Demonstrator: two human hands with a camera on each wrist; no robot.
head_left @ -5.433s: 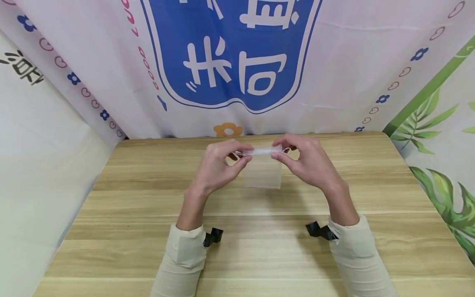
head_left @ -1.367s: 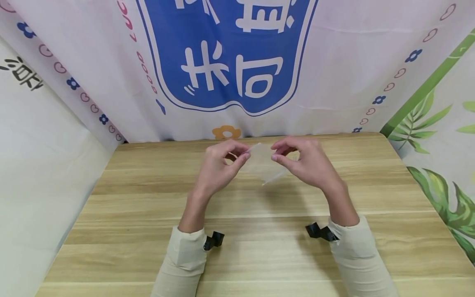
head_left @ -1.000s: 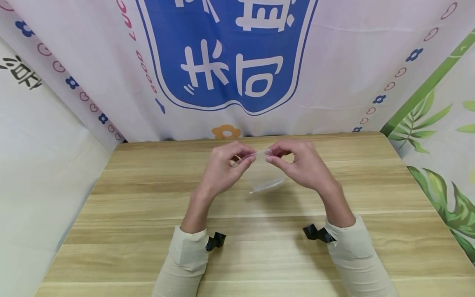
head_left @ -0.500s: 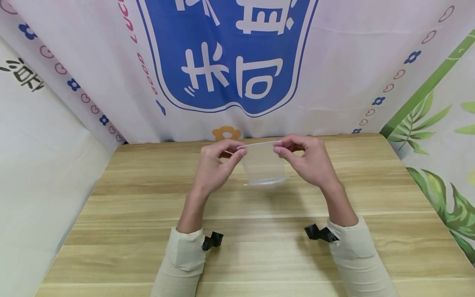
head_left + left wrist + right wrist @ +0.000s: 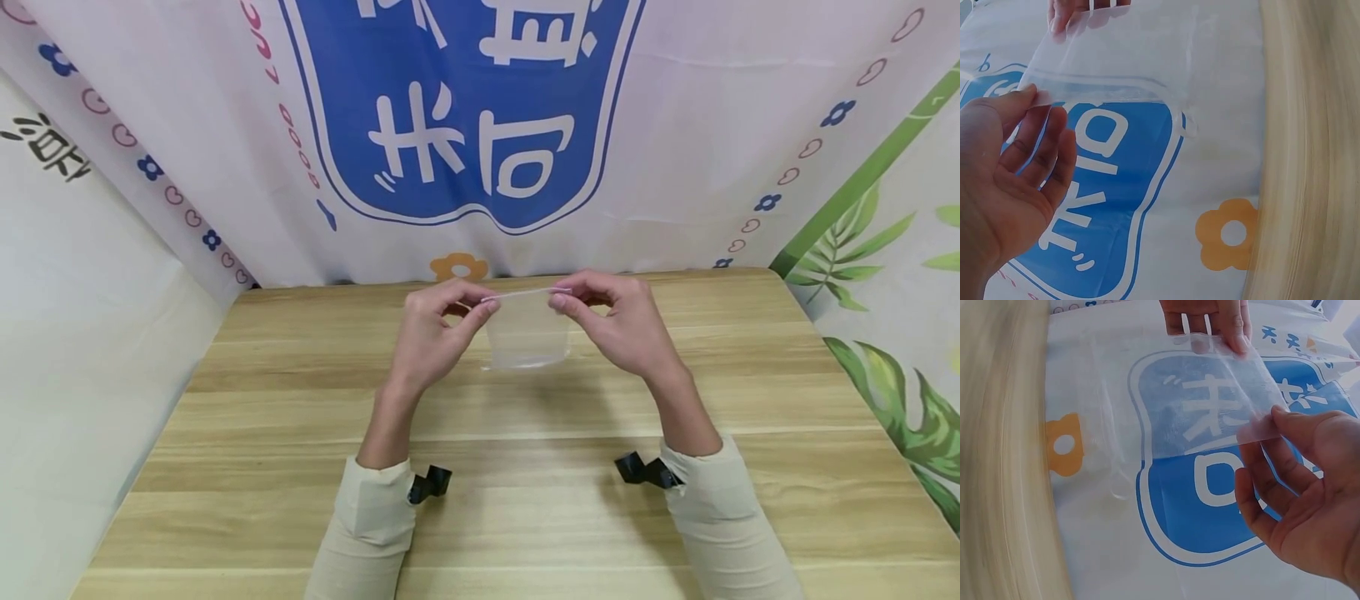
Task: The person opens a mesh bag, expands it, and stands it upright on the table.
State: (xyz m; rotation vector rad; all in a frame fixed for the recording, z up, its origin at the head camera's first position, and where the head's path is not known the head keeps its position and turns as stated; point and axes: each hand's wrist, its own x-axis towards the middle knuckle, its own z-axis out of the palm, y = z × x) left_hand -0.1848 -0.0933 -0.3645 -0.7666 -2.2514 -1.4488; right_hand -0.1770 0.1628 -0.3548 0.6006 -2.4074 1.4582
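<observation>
A clear plastic bag (image 5: 527,332) hangs between both hands above the far part of the table, its top edge drawn nearly straight. The left hand (image 5: 438,337) pinches its upper left corner between thumb and forefinger. At the opposite corner, the right hand (image 5: 624,327) pinches the same edge in a like way. In the left wrist view, the see-through bag (image 5: 1116,56) spans away from the left hand (image 5: 1016,181). From the right wrist, the bag (image 5: 1197,403) looks flat and thin beside the right hand (image 5: 1304,494); I see nothing inside it.
Below lies a wood-grain table (image 5: 525,517). A white printed curtain (image 5: 697,142) with a blue emblem hangs along the table's far edge. Black camera mounts (image 5: 431,484) stick out from both light sleeves.
Earlier the bag's top edge looked bunched between the fingers. About a second ago it slanted and the hands were closer together. Now they are farther apart and the bag hangs spread out.
</observation>
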